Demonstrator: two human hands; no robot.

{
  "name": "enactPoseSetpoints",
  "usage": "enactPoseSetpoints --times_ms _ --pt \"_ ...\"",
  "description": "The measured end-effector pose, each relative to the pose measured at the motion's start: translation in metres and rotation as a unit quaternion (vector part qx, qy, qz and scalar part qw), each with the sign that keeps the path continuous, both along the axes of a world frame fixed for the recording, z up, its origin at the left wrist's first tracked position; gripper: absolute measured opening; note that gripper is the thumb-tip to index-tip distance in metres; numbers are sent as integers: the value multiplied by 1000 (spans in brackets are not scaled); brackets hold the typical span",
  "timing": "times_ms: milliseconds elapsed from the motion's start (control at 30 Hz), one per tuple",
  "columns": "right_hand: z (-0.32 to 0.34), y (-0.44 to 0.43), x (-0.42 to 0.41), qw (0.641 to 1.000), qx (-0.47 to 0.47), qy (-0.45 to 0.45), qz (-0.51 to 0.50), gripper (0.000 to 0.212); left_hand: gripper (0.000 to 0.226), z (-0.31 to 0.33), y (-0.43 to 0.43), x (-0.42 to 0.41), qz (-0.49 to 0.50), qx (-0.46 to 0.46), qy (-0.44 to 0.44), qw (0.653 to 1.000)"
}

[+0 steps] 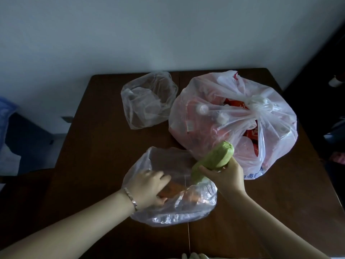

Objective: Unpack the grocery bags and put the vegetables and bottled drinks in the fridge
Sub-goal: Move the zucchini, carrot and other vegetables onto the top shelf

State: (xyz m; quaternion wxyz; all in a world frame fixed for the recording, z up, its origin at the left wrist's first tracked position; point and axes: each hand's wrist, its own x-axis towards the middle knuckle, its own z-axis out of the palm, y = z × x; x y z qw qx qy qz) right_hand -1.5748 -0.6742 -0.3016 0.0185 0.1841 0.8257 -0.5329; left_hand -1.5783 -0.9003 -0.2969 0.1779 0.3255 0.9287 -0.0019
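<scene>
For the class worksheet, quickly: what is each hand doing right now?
Left hand: grips an orange vegetable inside the clear bag.
Right hand: holds the green gourd.

I am finding bare table (93,146) open along the frame's left; the bulging bag (205,128) is blocking right of centre, the slack clear bag (147,101) crowding upper centre.
</scene>
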Motion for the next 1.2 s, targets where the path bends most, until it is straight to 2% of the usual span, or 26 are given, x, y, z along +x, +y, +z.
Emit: enactPoseSetpoints --times_ms 100,167,233,333,400,467,500,533,700,833,967,1067,1133,1200 --pt "7 -2 -12 1000 -3 19 -3 43 51 12 -23 -19 21 126 129 983" --pt "12 -4 -21 999 -13 40 -20 40 54 18 -39 -29 109 194 119 968" --pt "19 -8 -32 996 -40 59 -51 41 52 26 -51 -35 237 280 76 927" --pt "34 -20 -49 987 -100 90 -89 37 38 36 -52 -39 408 343 93 841" --pt "40 -29 -58 978 -145 98 -115 35 28 43 -47 -46 536 380 112 745" --pt "42 -36 -64 971 -176 96 -130 40 26 50 -41 -53 614 427 113 654" --pt "43 -39 -65 970 -179 96 -131 42 27 53 -40 -56 631 444 118 625" --pt "46 -42 -66 971 -178 98 -127 43 26 58 -38 -60 638 452 118 612" --pt "79 -34 -72 962 -186 173 -102 25 26 83 -20 -68 623 459 63 630" --pt "114 -14 -78 962 -145 225 -52 33 28 106 -7 -77 568 433 5 700" --pt "149 9 -67 969 -15 246 -15 37 30 129 7 -98 457 372 8 808" --pt "160 29 -47 960 151 233 -23 37 42 142 27 -113 357 320 40 877" --pt "165 43 -29 951 250 183 -15 37 39 149 47 -119 293 309 46 904" --pt "167 55 -4 940 328 96 -19 47 38 157 71 -119 217 302 28 928"
